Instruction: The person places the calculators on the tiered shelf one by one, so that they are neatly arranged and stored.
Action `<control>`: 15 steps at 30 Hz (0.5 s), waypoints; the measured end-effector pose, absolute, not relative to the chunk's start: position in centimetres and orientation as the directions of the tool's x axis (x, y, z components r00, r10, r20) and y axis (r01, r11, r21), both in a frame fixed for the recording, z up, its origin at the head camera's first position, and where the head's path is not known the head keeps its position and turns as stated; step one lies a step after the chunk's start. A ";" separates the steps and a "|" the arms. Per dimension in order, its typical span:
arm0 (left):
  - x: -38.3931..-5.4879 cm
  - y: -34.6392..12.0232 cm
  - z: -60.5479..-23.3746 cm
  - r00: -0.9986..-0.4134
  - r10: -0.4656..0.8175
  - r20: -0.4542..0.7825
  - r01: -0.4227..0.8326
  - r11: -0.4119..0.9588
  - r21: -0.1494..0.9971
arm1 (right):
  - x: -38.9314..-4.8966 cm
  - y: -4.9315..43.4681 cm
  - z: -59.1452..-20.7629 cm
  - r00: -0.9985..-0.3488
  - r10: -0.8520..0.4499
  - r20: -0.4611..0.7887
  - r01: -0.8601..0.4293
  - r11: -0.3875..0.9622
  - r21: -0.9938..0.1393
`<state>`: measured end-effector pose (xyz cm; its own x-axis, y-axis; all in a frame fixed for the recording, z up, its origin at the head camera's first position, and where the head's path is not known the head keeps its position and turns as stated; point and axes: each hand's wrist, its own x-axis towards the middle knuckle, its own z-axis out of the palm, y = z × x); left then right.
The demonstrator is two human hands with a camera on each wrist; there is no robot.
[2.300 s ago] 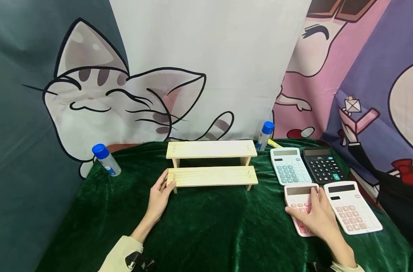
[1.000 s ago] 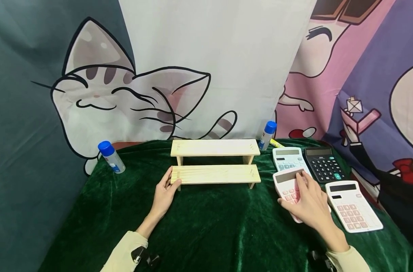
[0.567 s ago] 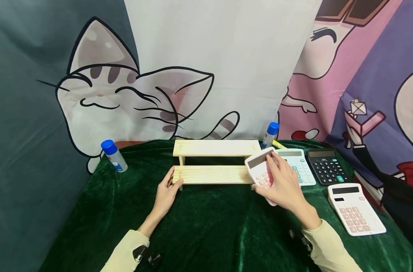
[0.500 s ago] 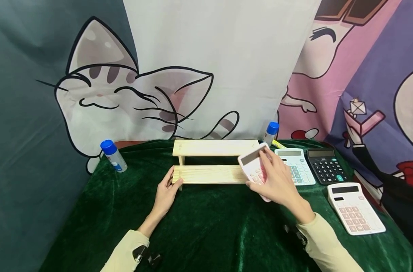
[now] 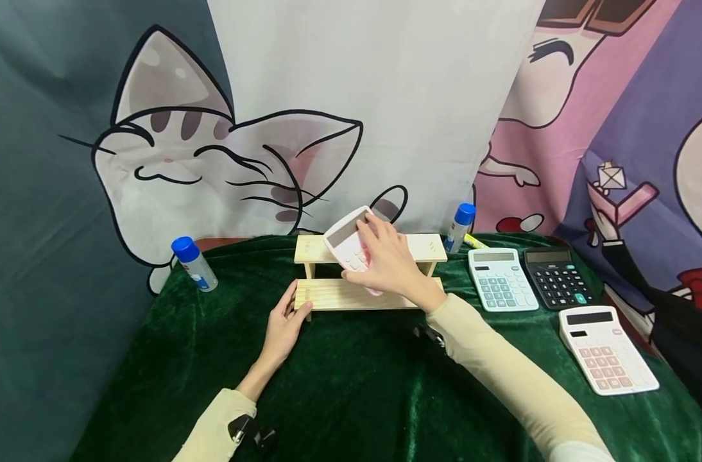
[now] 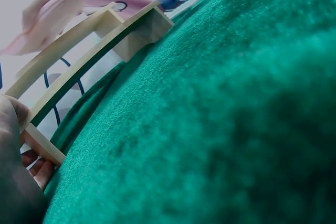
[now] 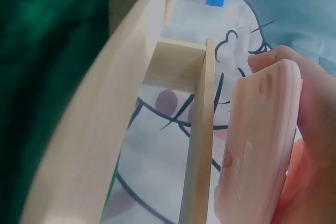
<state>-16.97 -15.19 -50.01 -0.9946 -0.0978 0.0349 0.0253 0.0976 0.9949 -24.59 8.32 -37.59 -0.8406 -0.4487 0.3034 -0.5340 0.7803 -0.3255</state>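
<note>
A two-step wooden stand (image 5: pixel 328 296) sits on the green cloth. My left hand (image 5: pixel 282 326) grips the left end of its lower step, thumb on top; in the left wrist view the fingers (image 6: pixel 39 171) curl round the end leg. Over the stand my right hand (image 5: pixel 388 260) holds a pink calculator (image 5: pixel 348 244) tilted, keys facing me, overlapping both steps in the head view. From the right wrist view the calculator's pink back (image 7: pixel 257 145) shows beside the upper step (image 7: pixel 202 145), with a gap between them.
On the right lie a light blue calculator (image 5: pixel 503 282), a black calculator (image 5: pixel 559 279) and a white calculator with pink keys (image 5: pixel 607 353). Blue-capped bottles stand left (image 5: pixel 195 264) and behind right (image 5: pixel 459 228), the latter near a yellow tube (image 5: pixel 475 242). A cartoon curtain (image 5: pixel 432 96) hangs behind.
My right hand has lifted the pink calculator from the group on the right and carried it leftward and up over the stand. The left hand has kept its grip on the stand.
</note>
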 end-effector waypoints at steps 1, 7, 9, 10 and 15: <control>-17.0 -15.1 -50.0 -0.994 -0.100 0.039 0.030 0.094 0.995 | -25.0 7.8 -37.5 -0.844 -0.448 0.296 -0.530 0.783 -0.325; -17.1 -15.2 -50.1 -0.994 -0.098 0.051 0.041 0.106 0.994 | -26.4 5.5 -37.2 -0.878 -0.419 0.230 -0.477 0.799 -0.365; -17.1 -15.1 -50.1 -0.994 -0.096 0.050 0.040 0.106 0.994 | -26.7 4.9 -37.3 -0.888 -0.406 0.218 -0.460 0.804 -0.377; -17.1 -15.1 -50.1 -0.994 -0.096 0.049 0.039 0.105 0.994 | -26.8 4.7 -37.4 -0.892 -0.399 0.211 -0.451 0.808 -0.380; -17.0 -14.9 -50.0 -0.994 -0.101 0.046 0.036 0.103 0.994 | -27.0 3.4 -37.9 -0.911 -0.354 0.212 -0.410 0.835 -0.366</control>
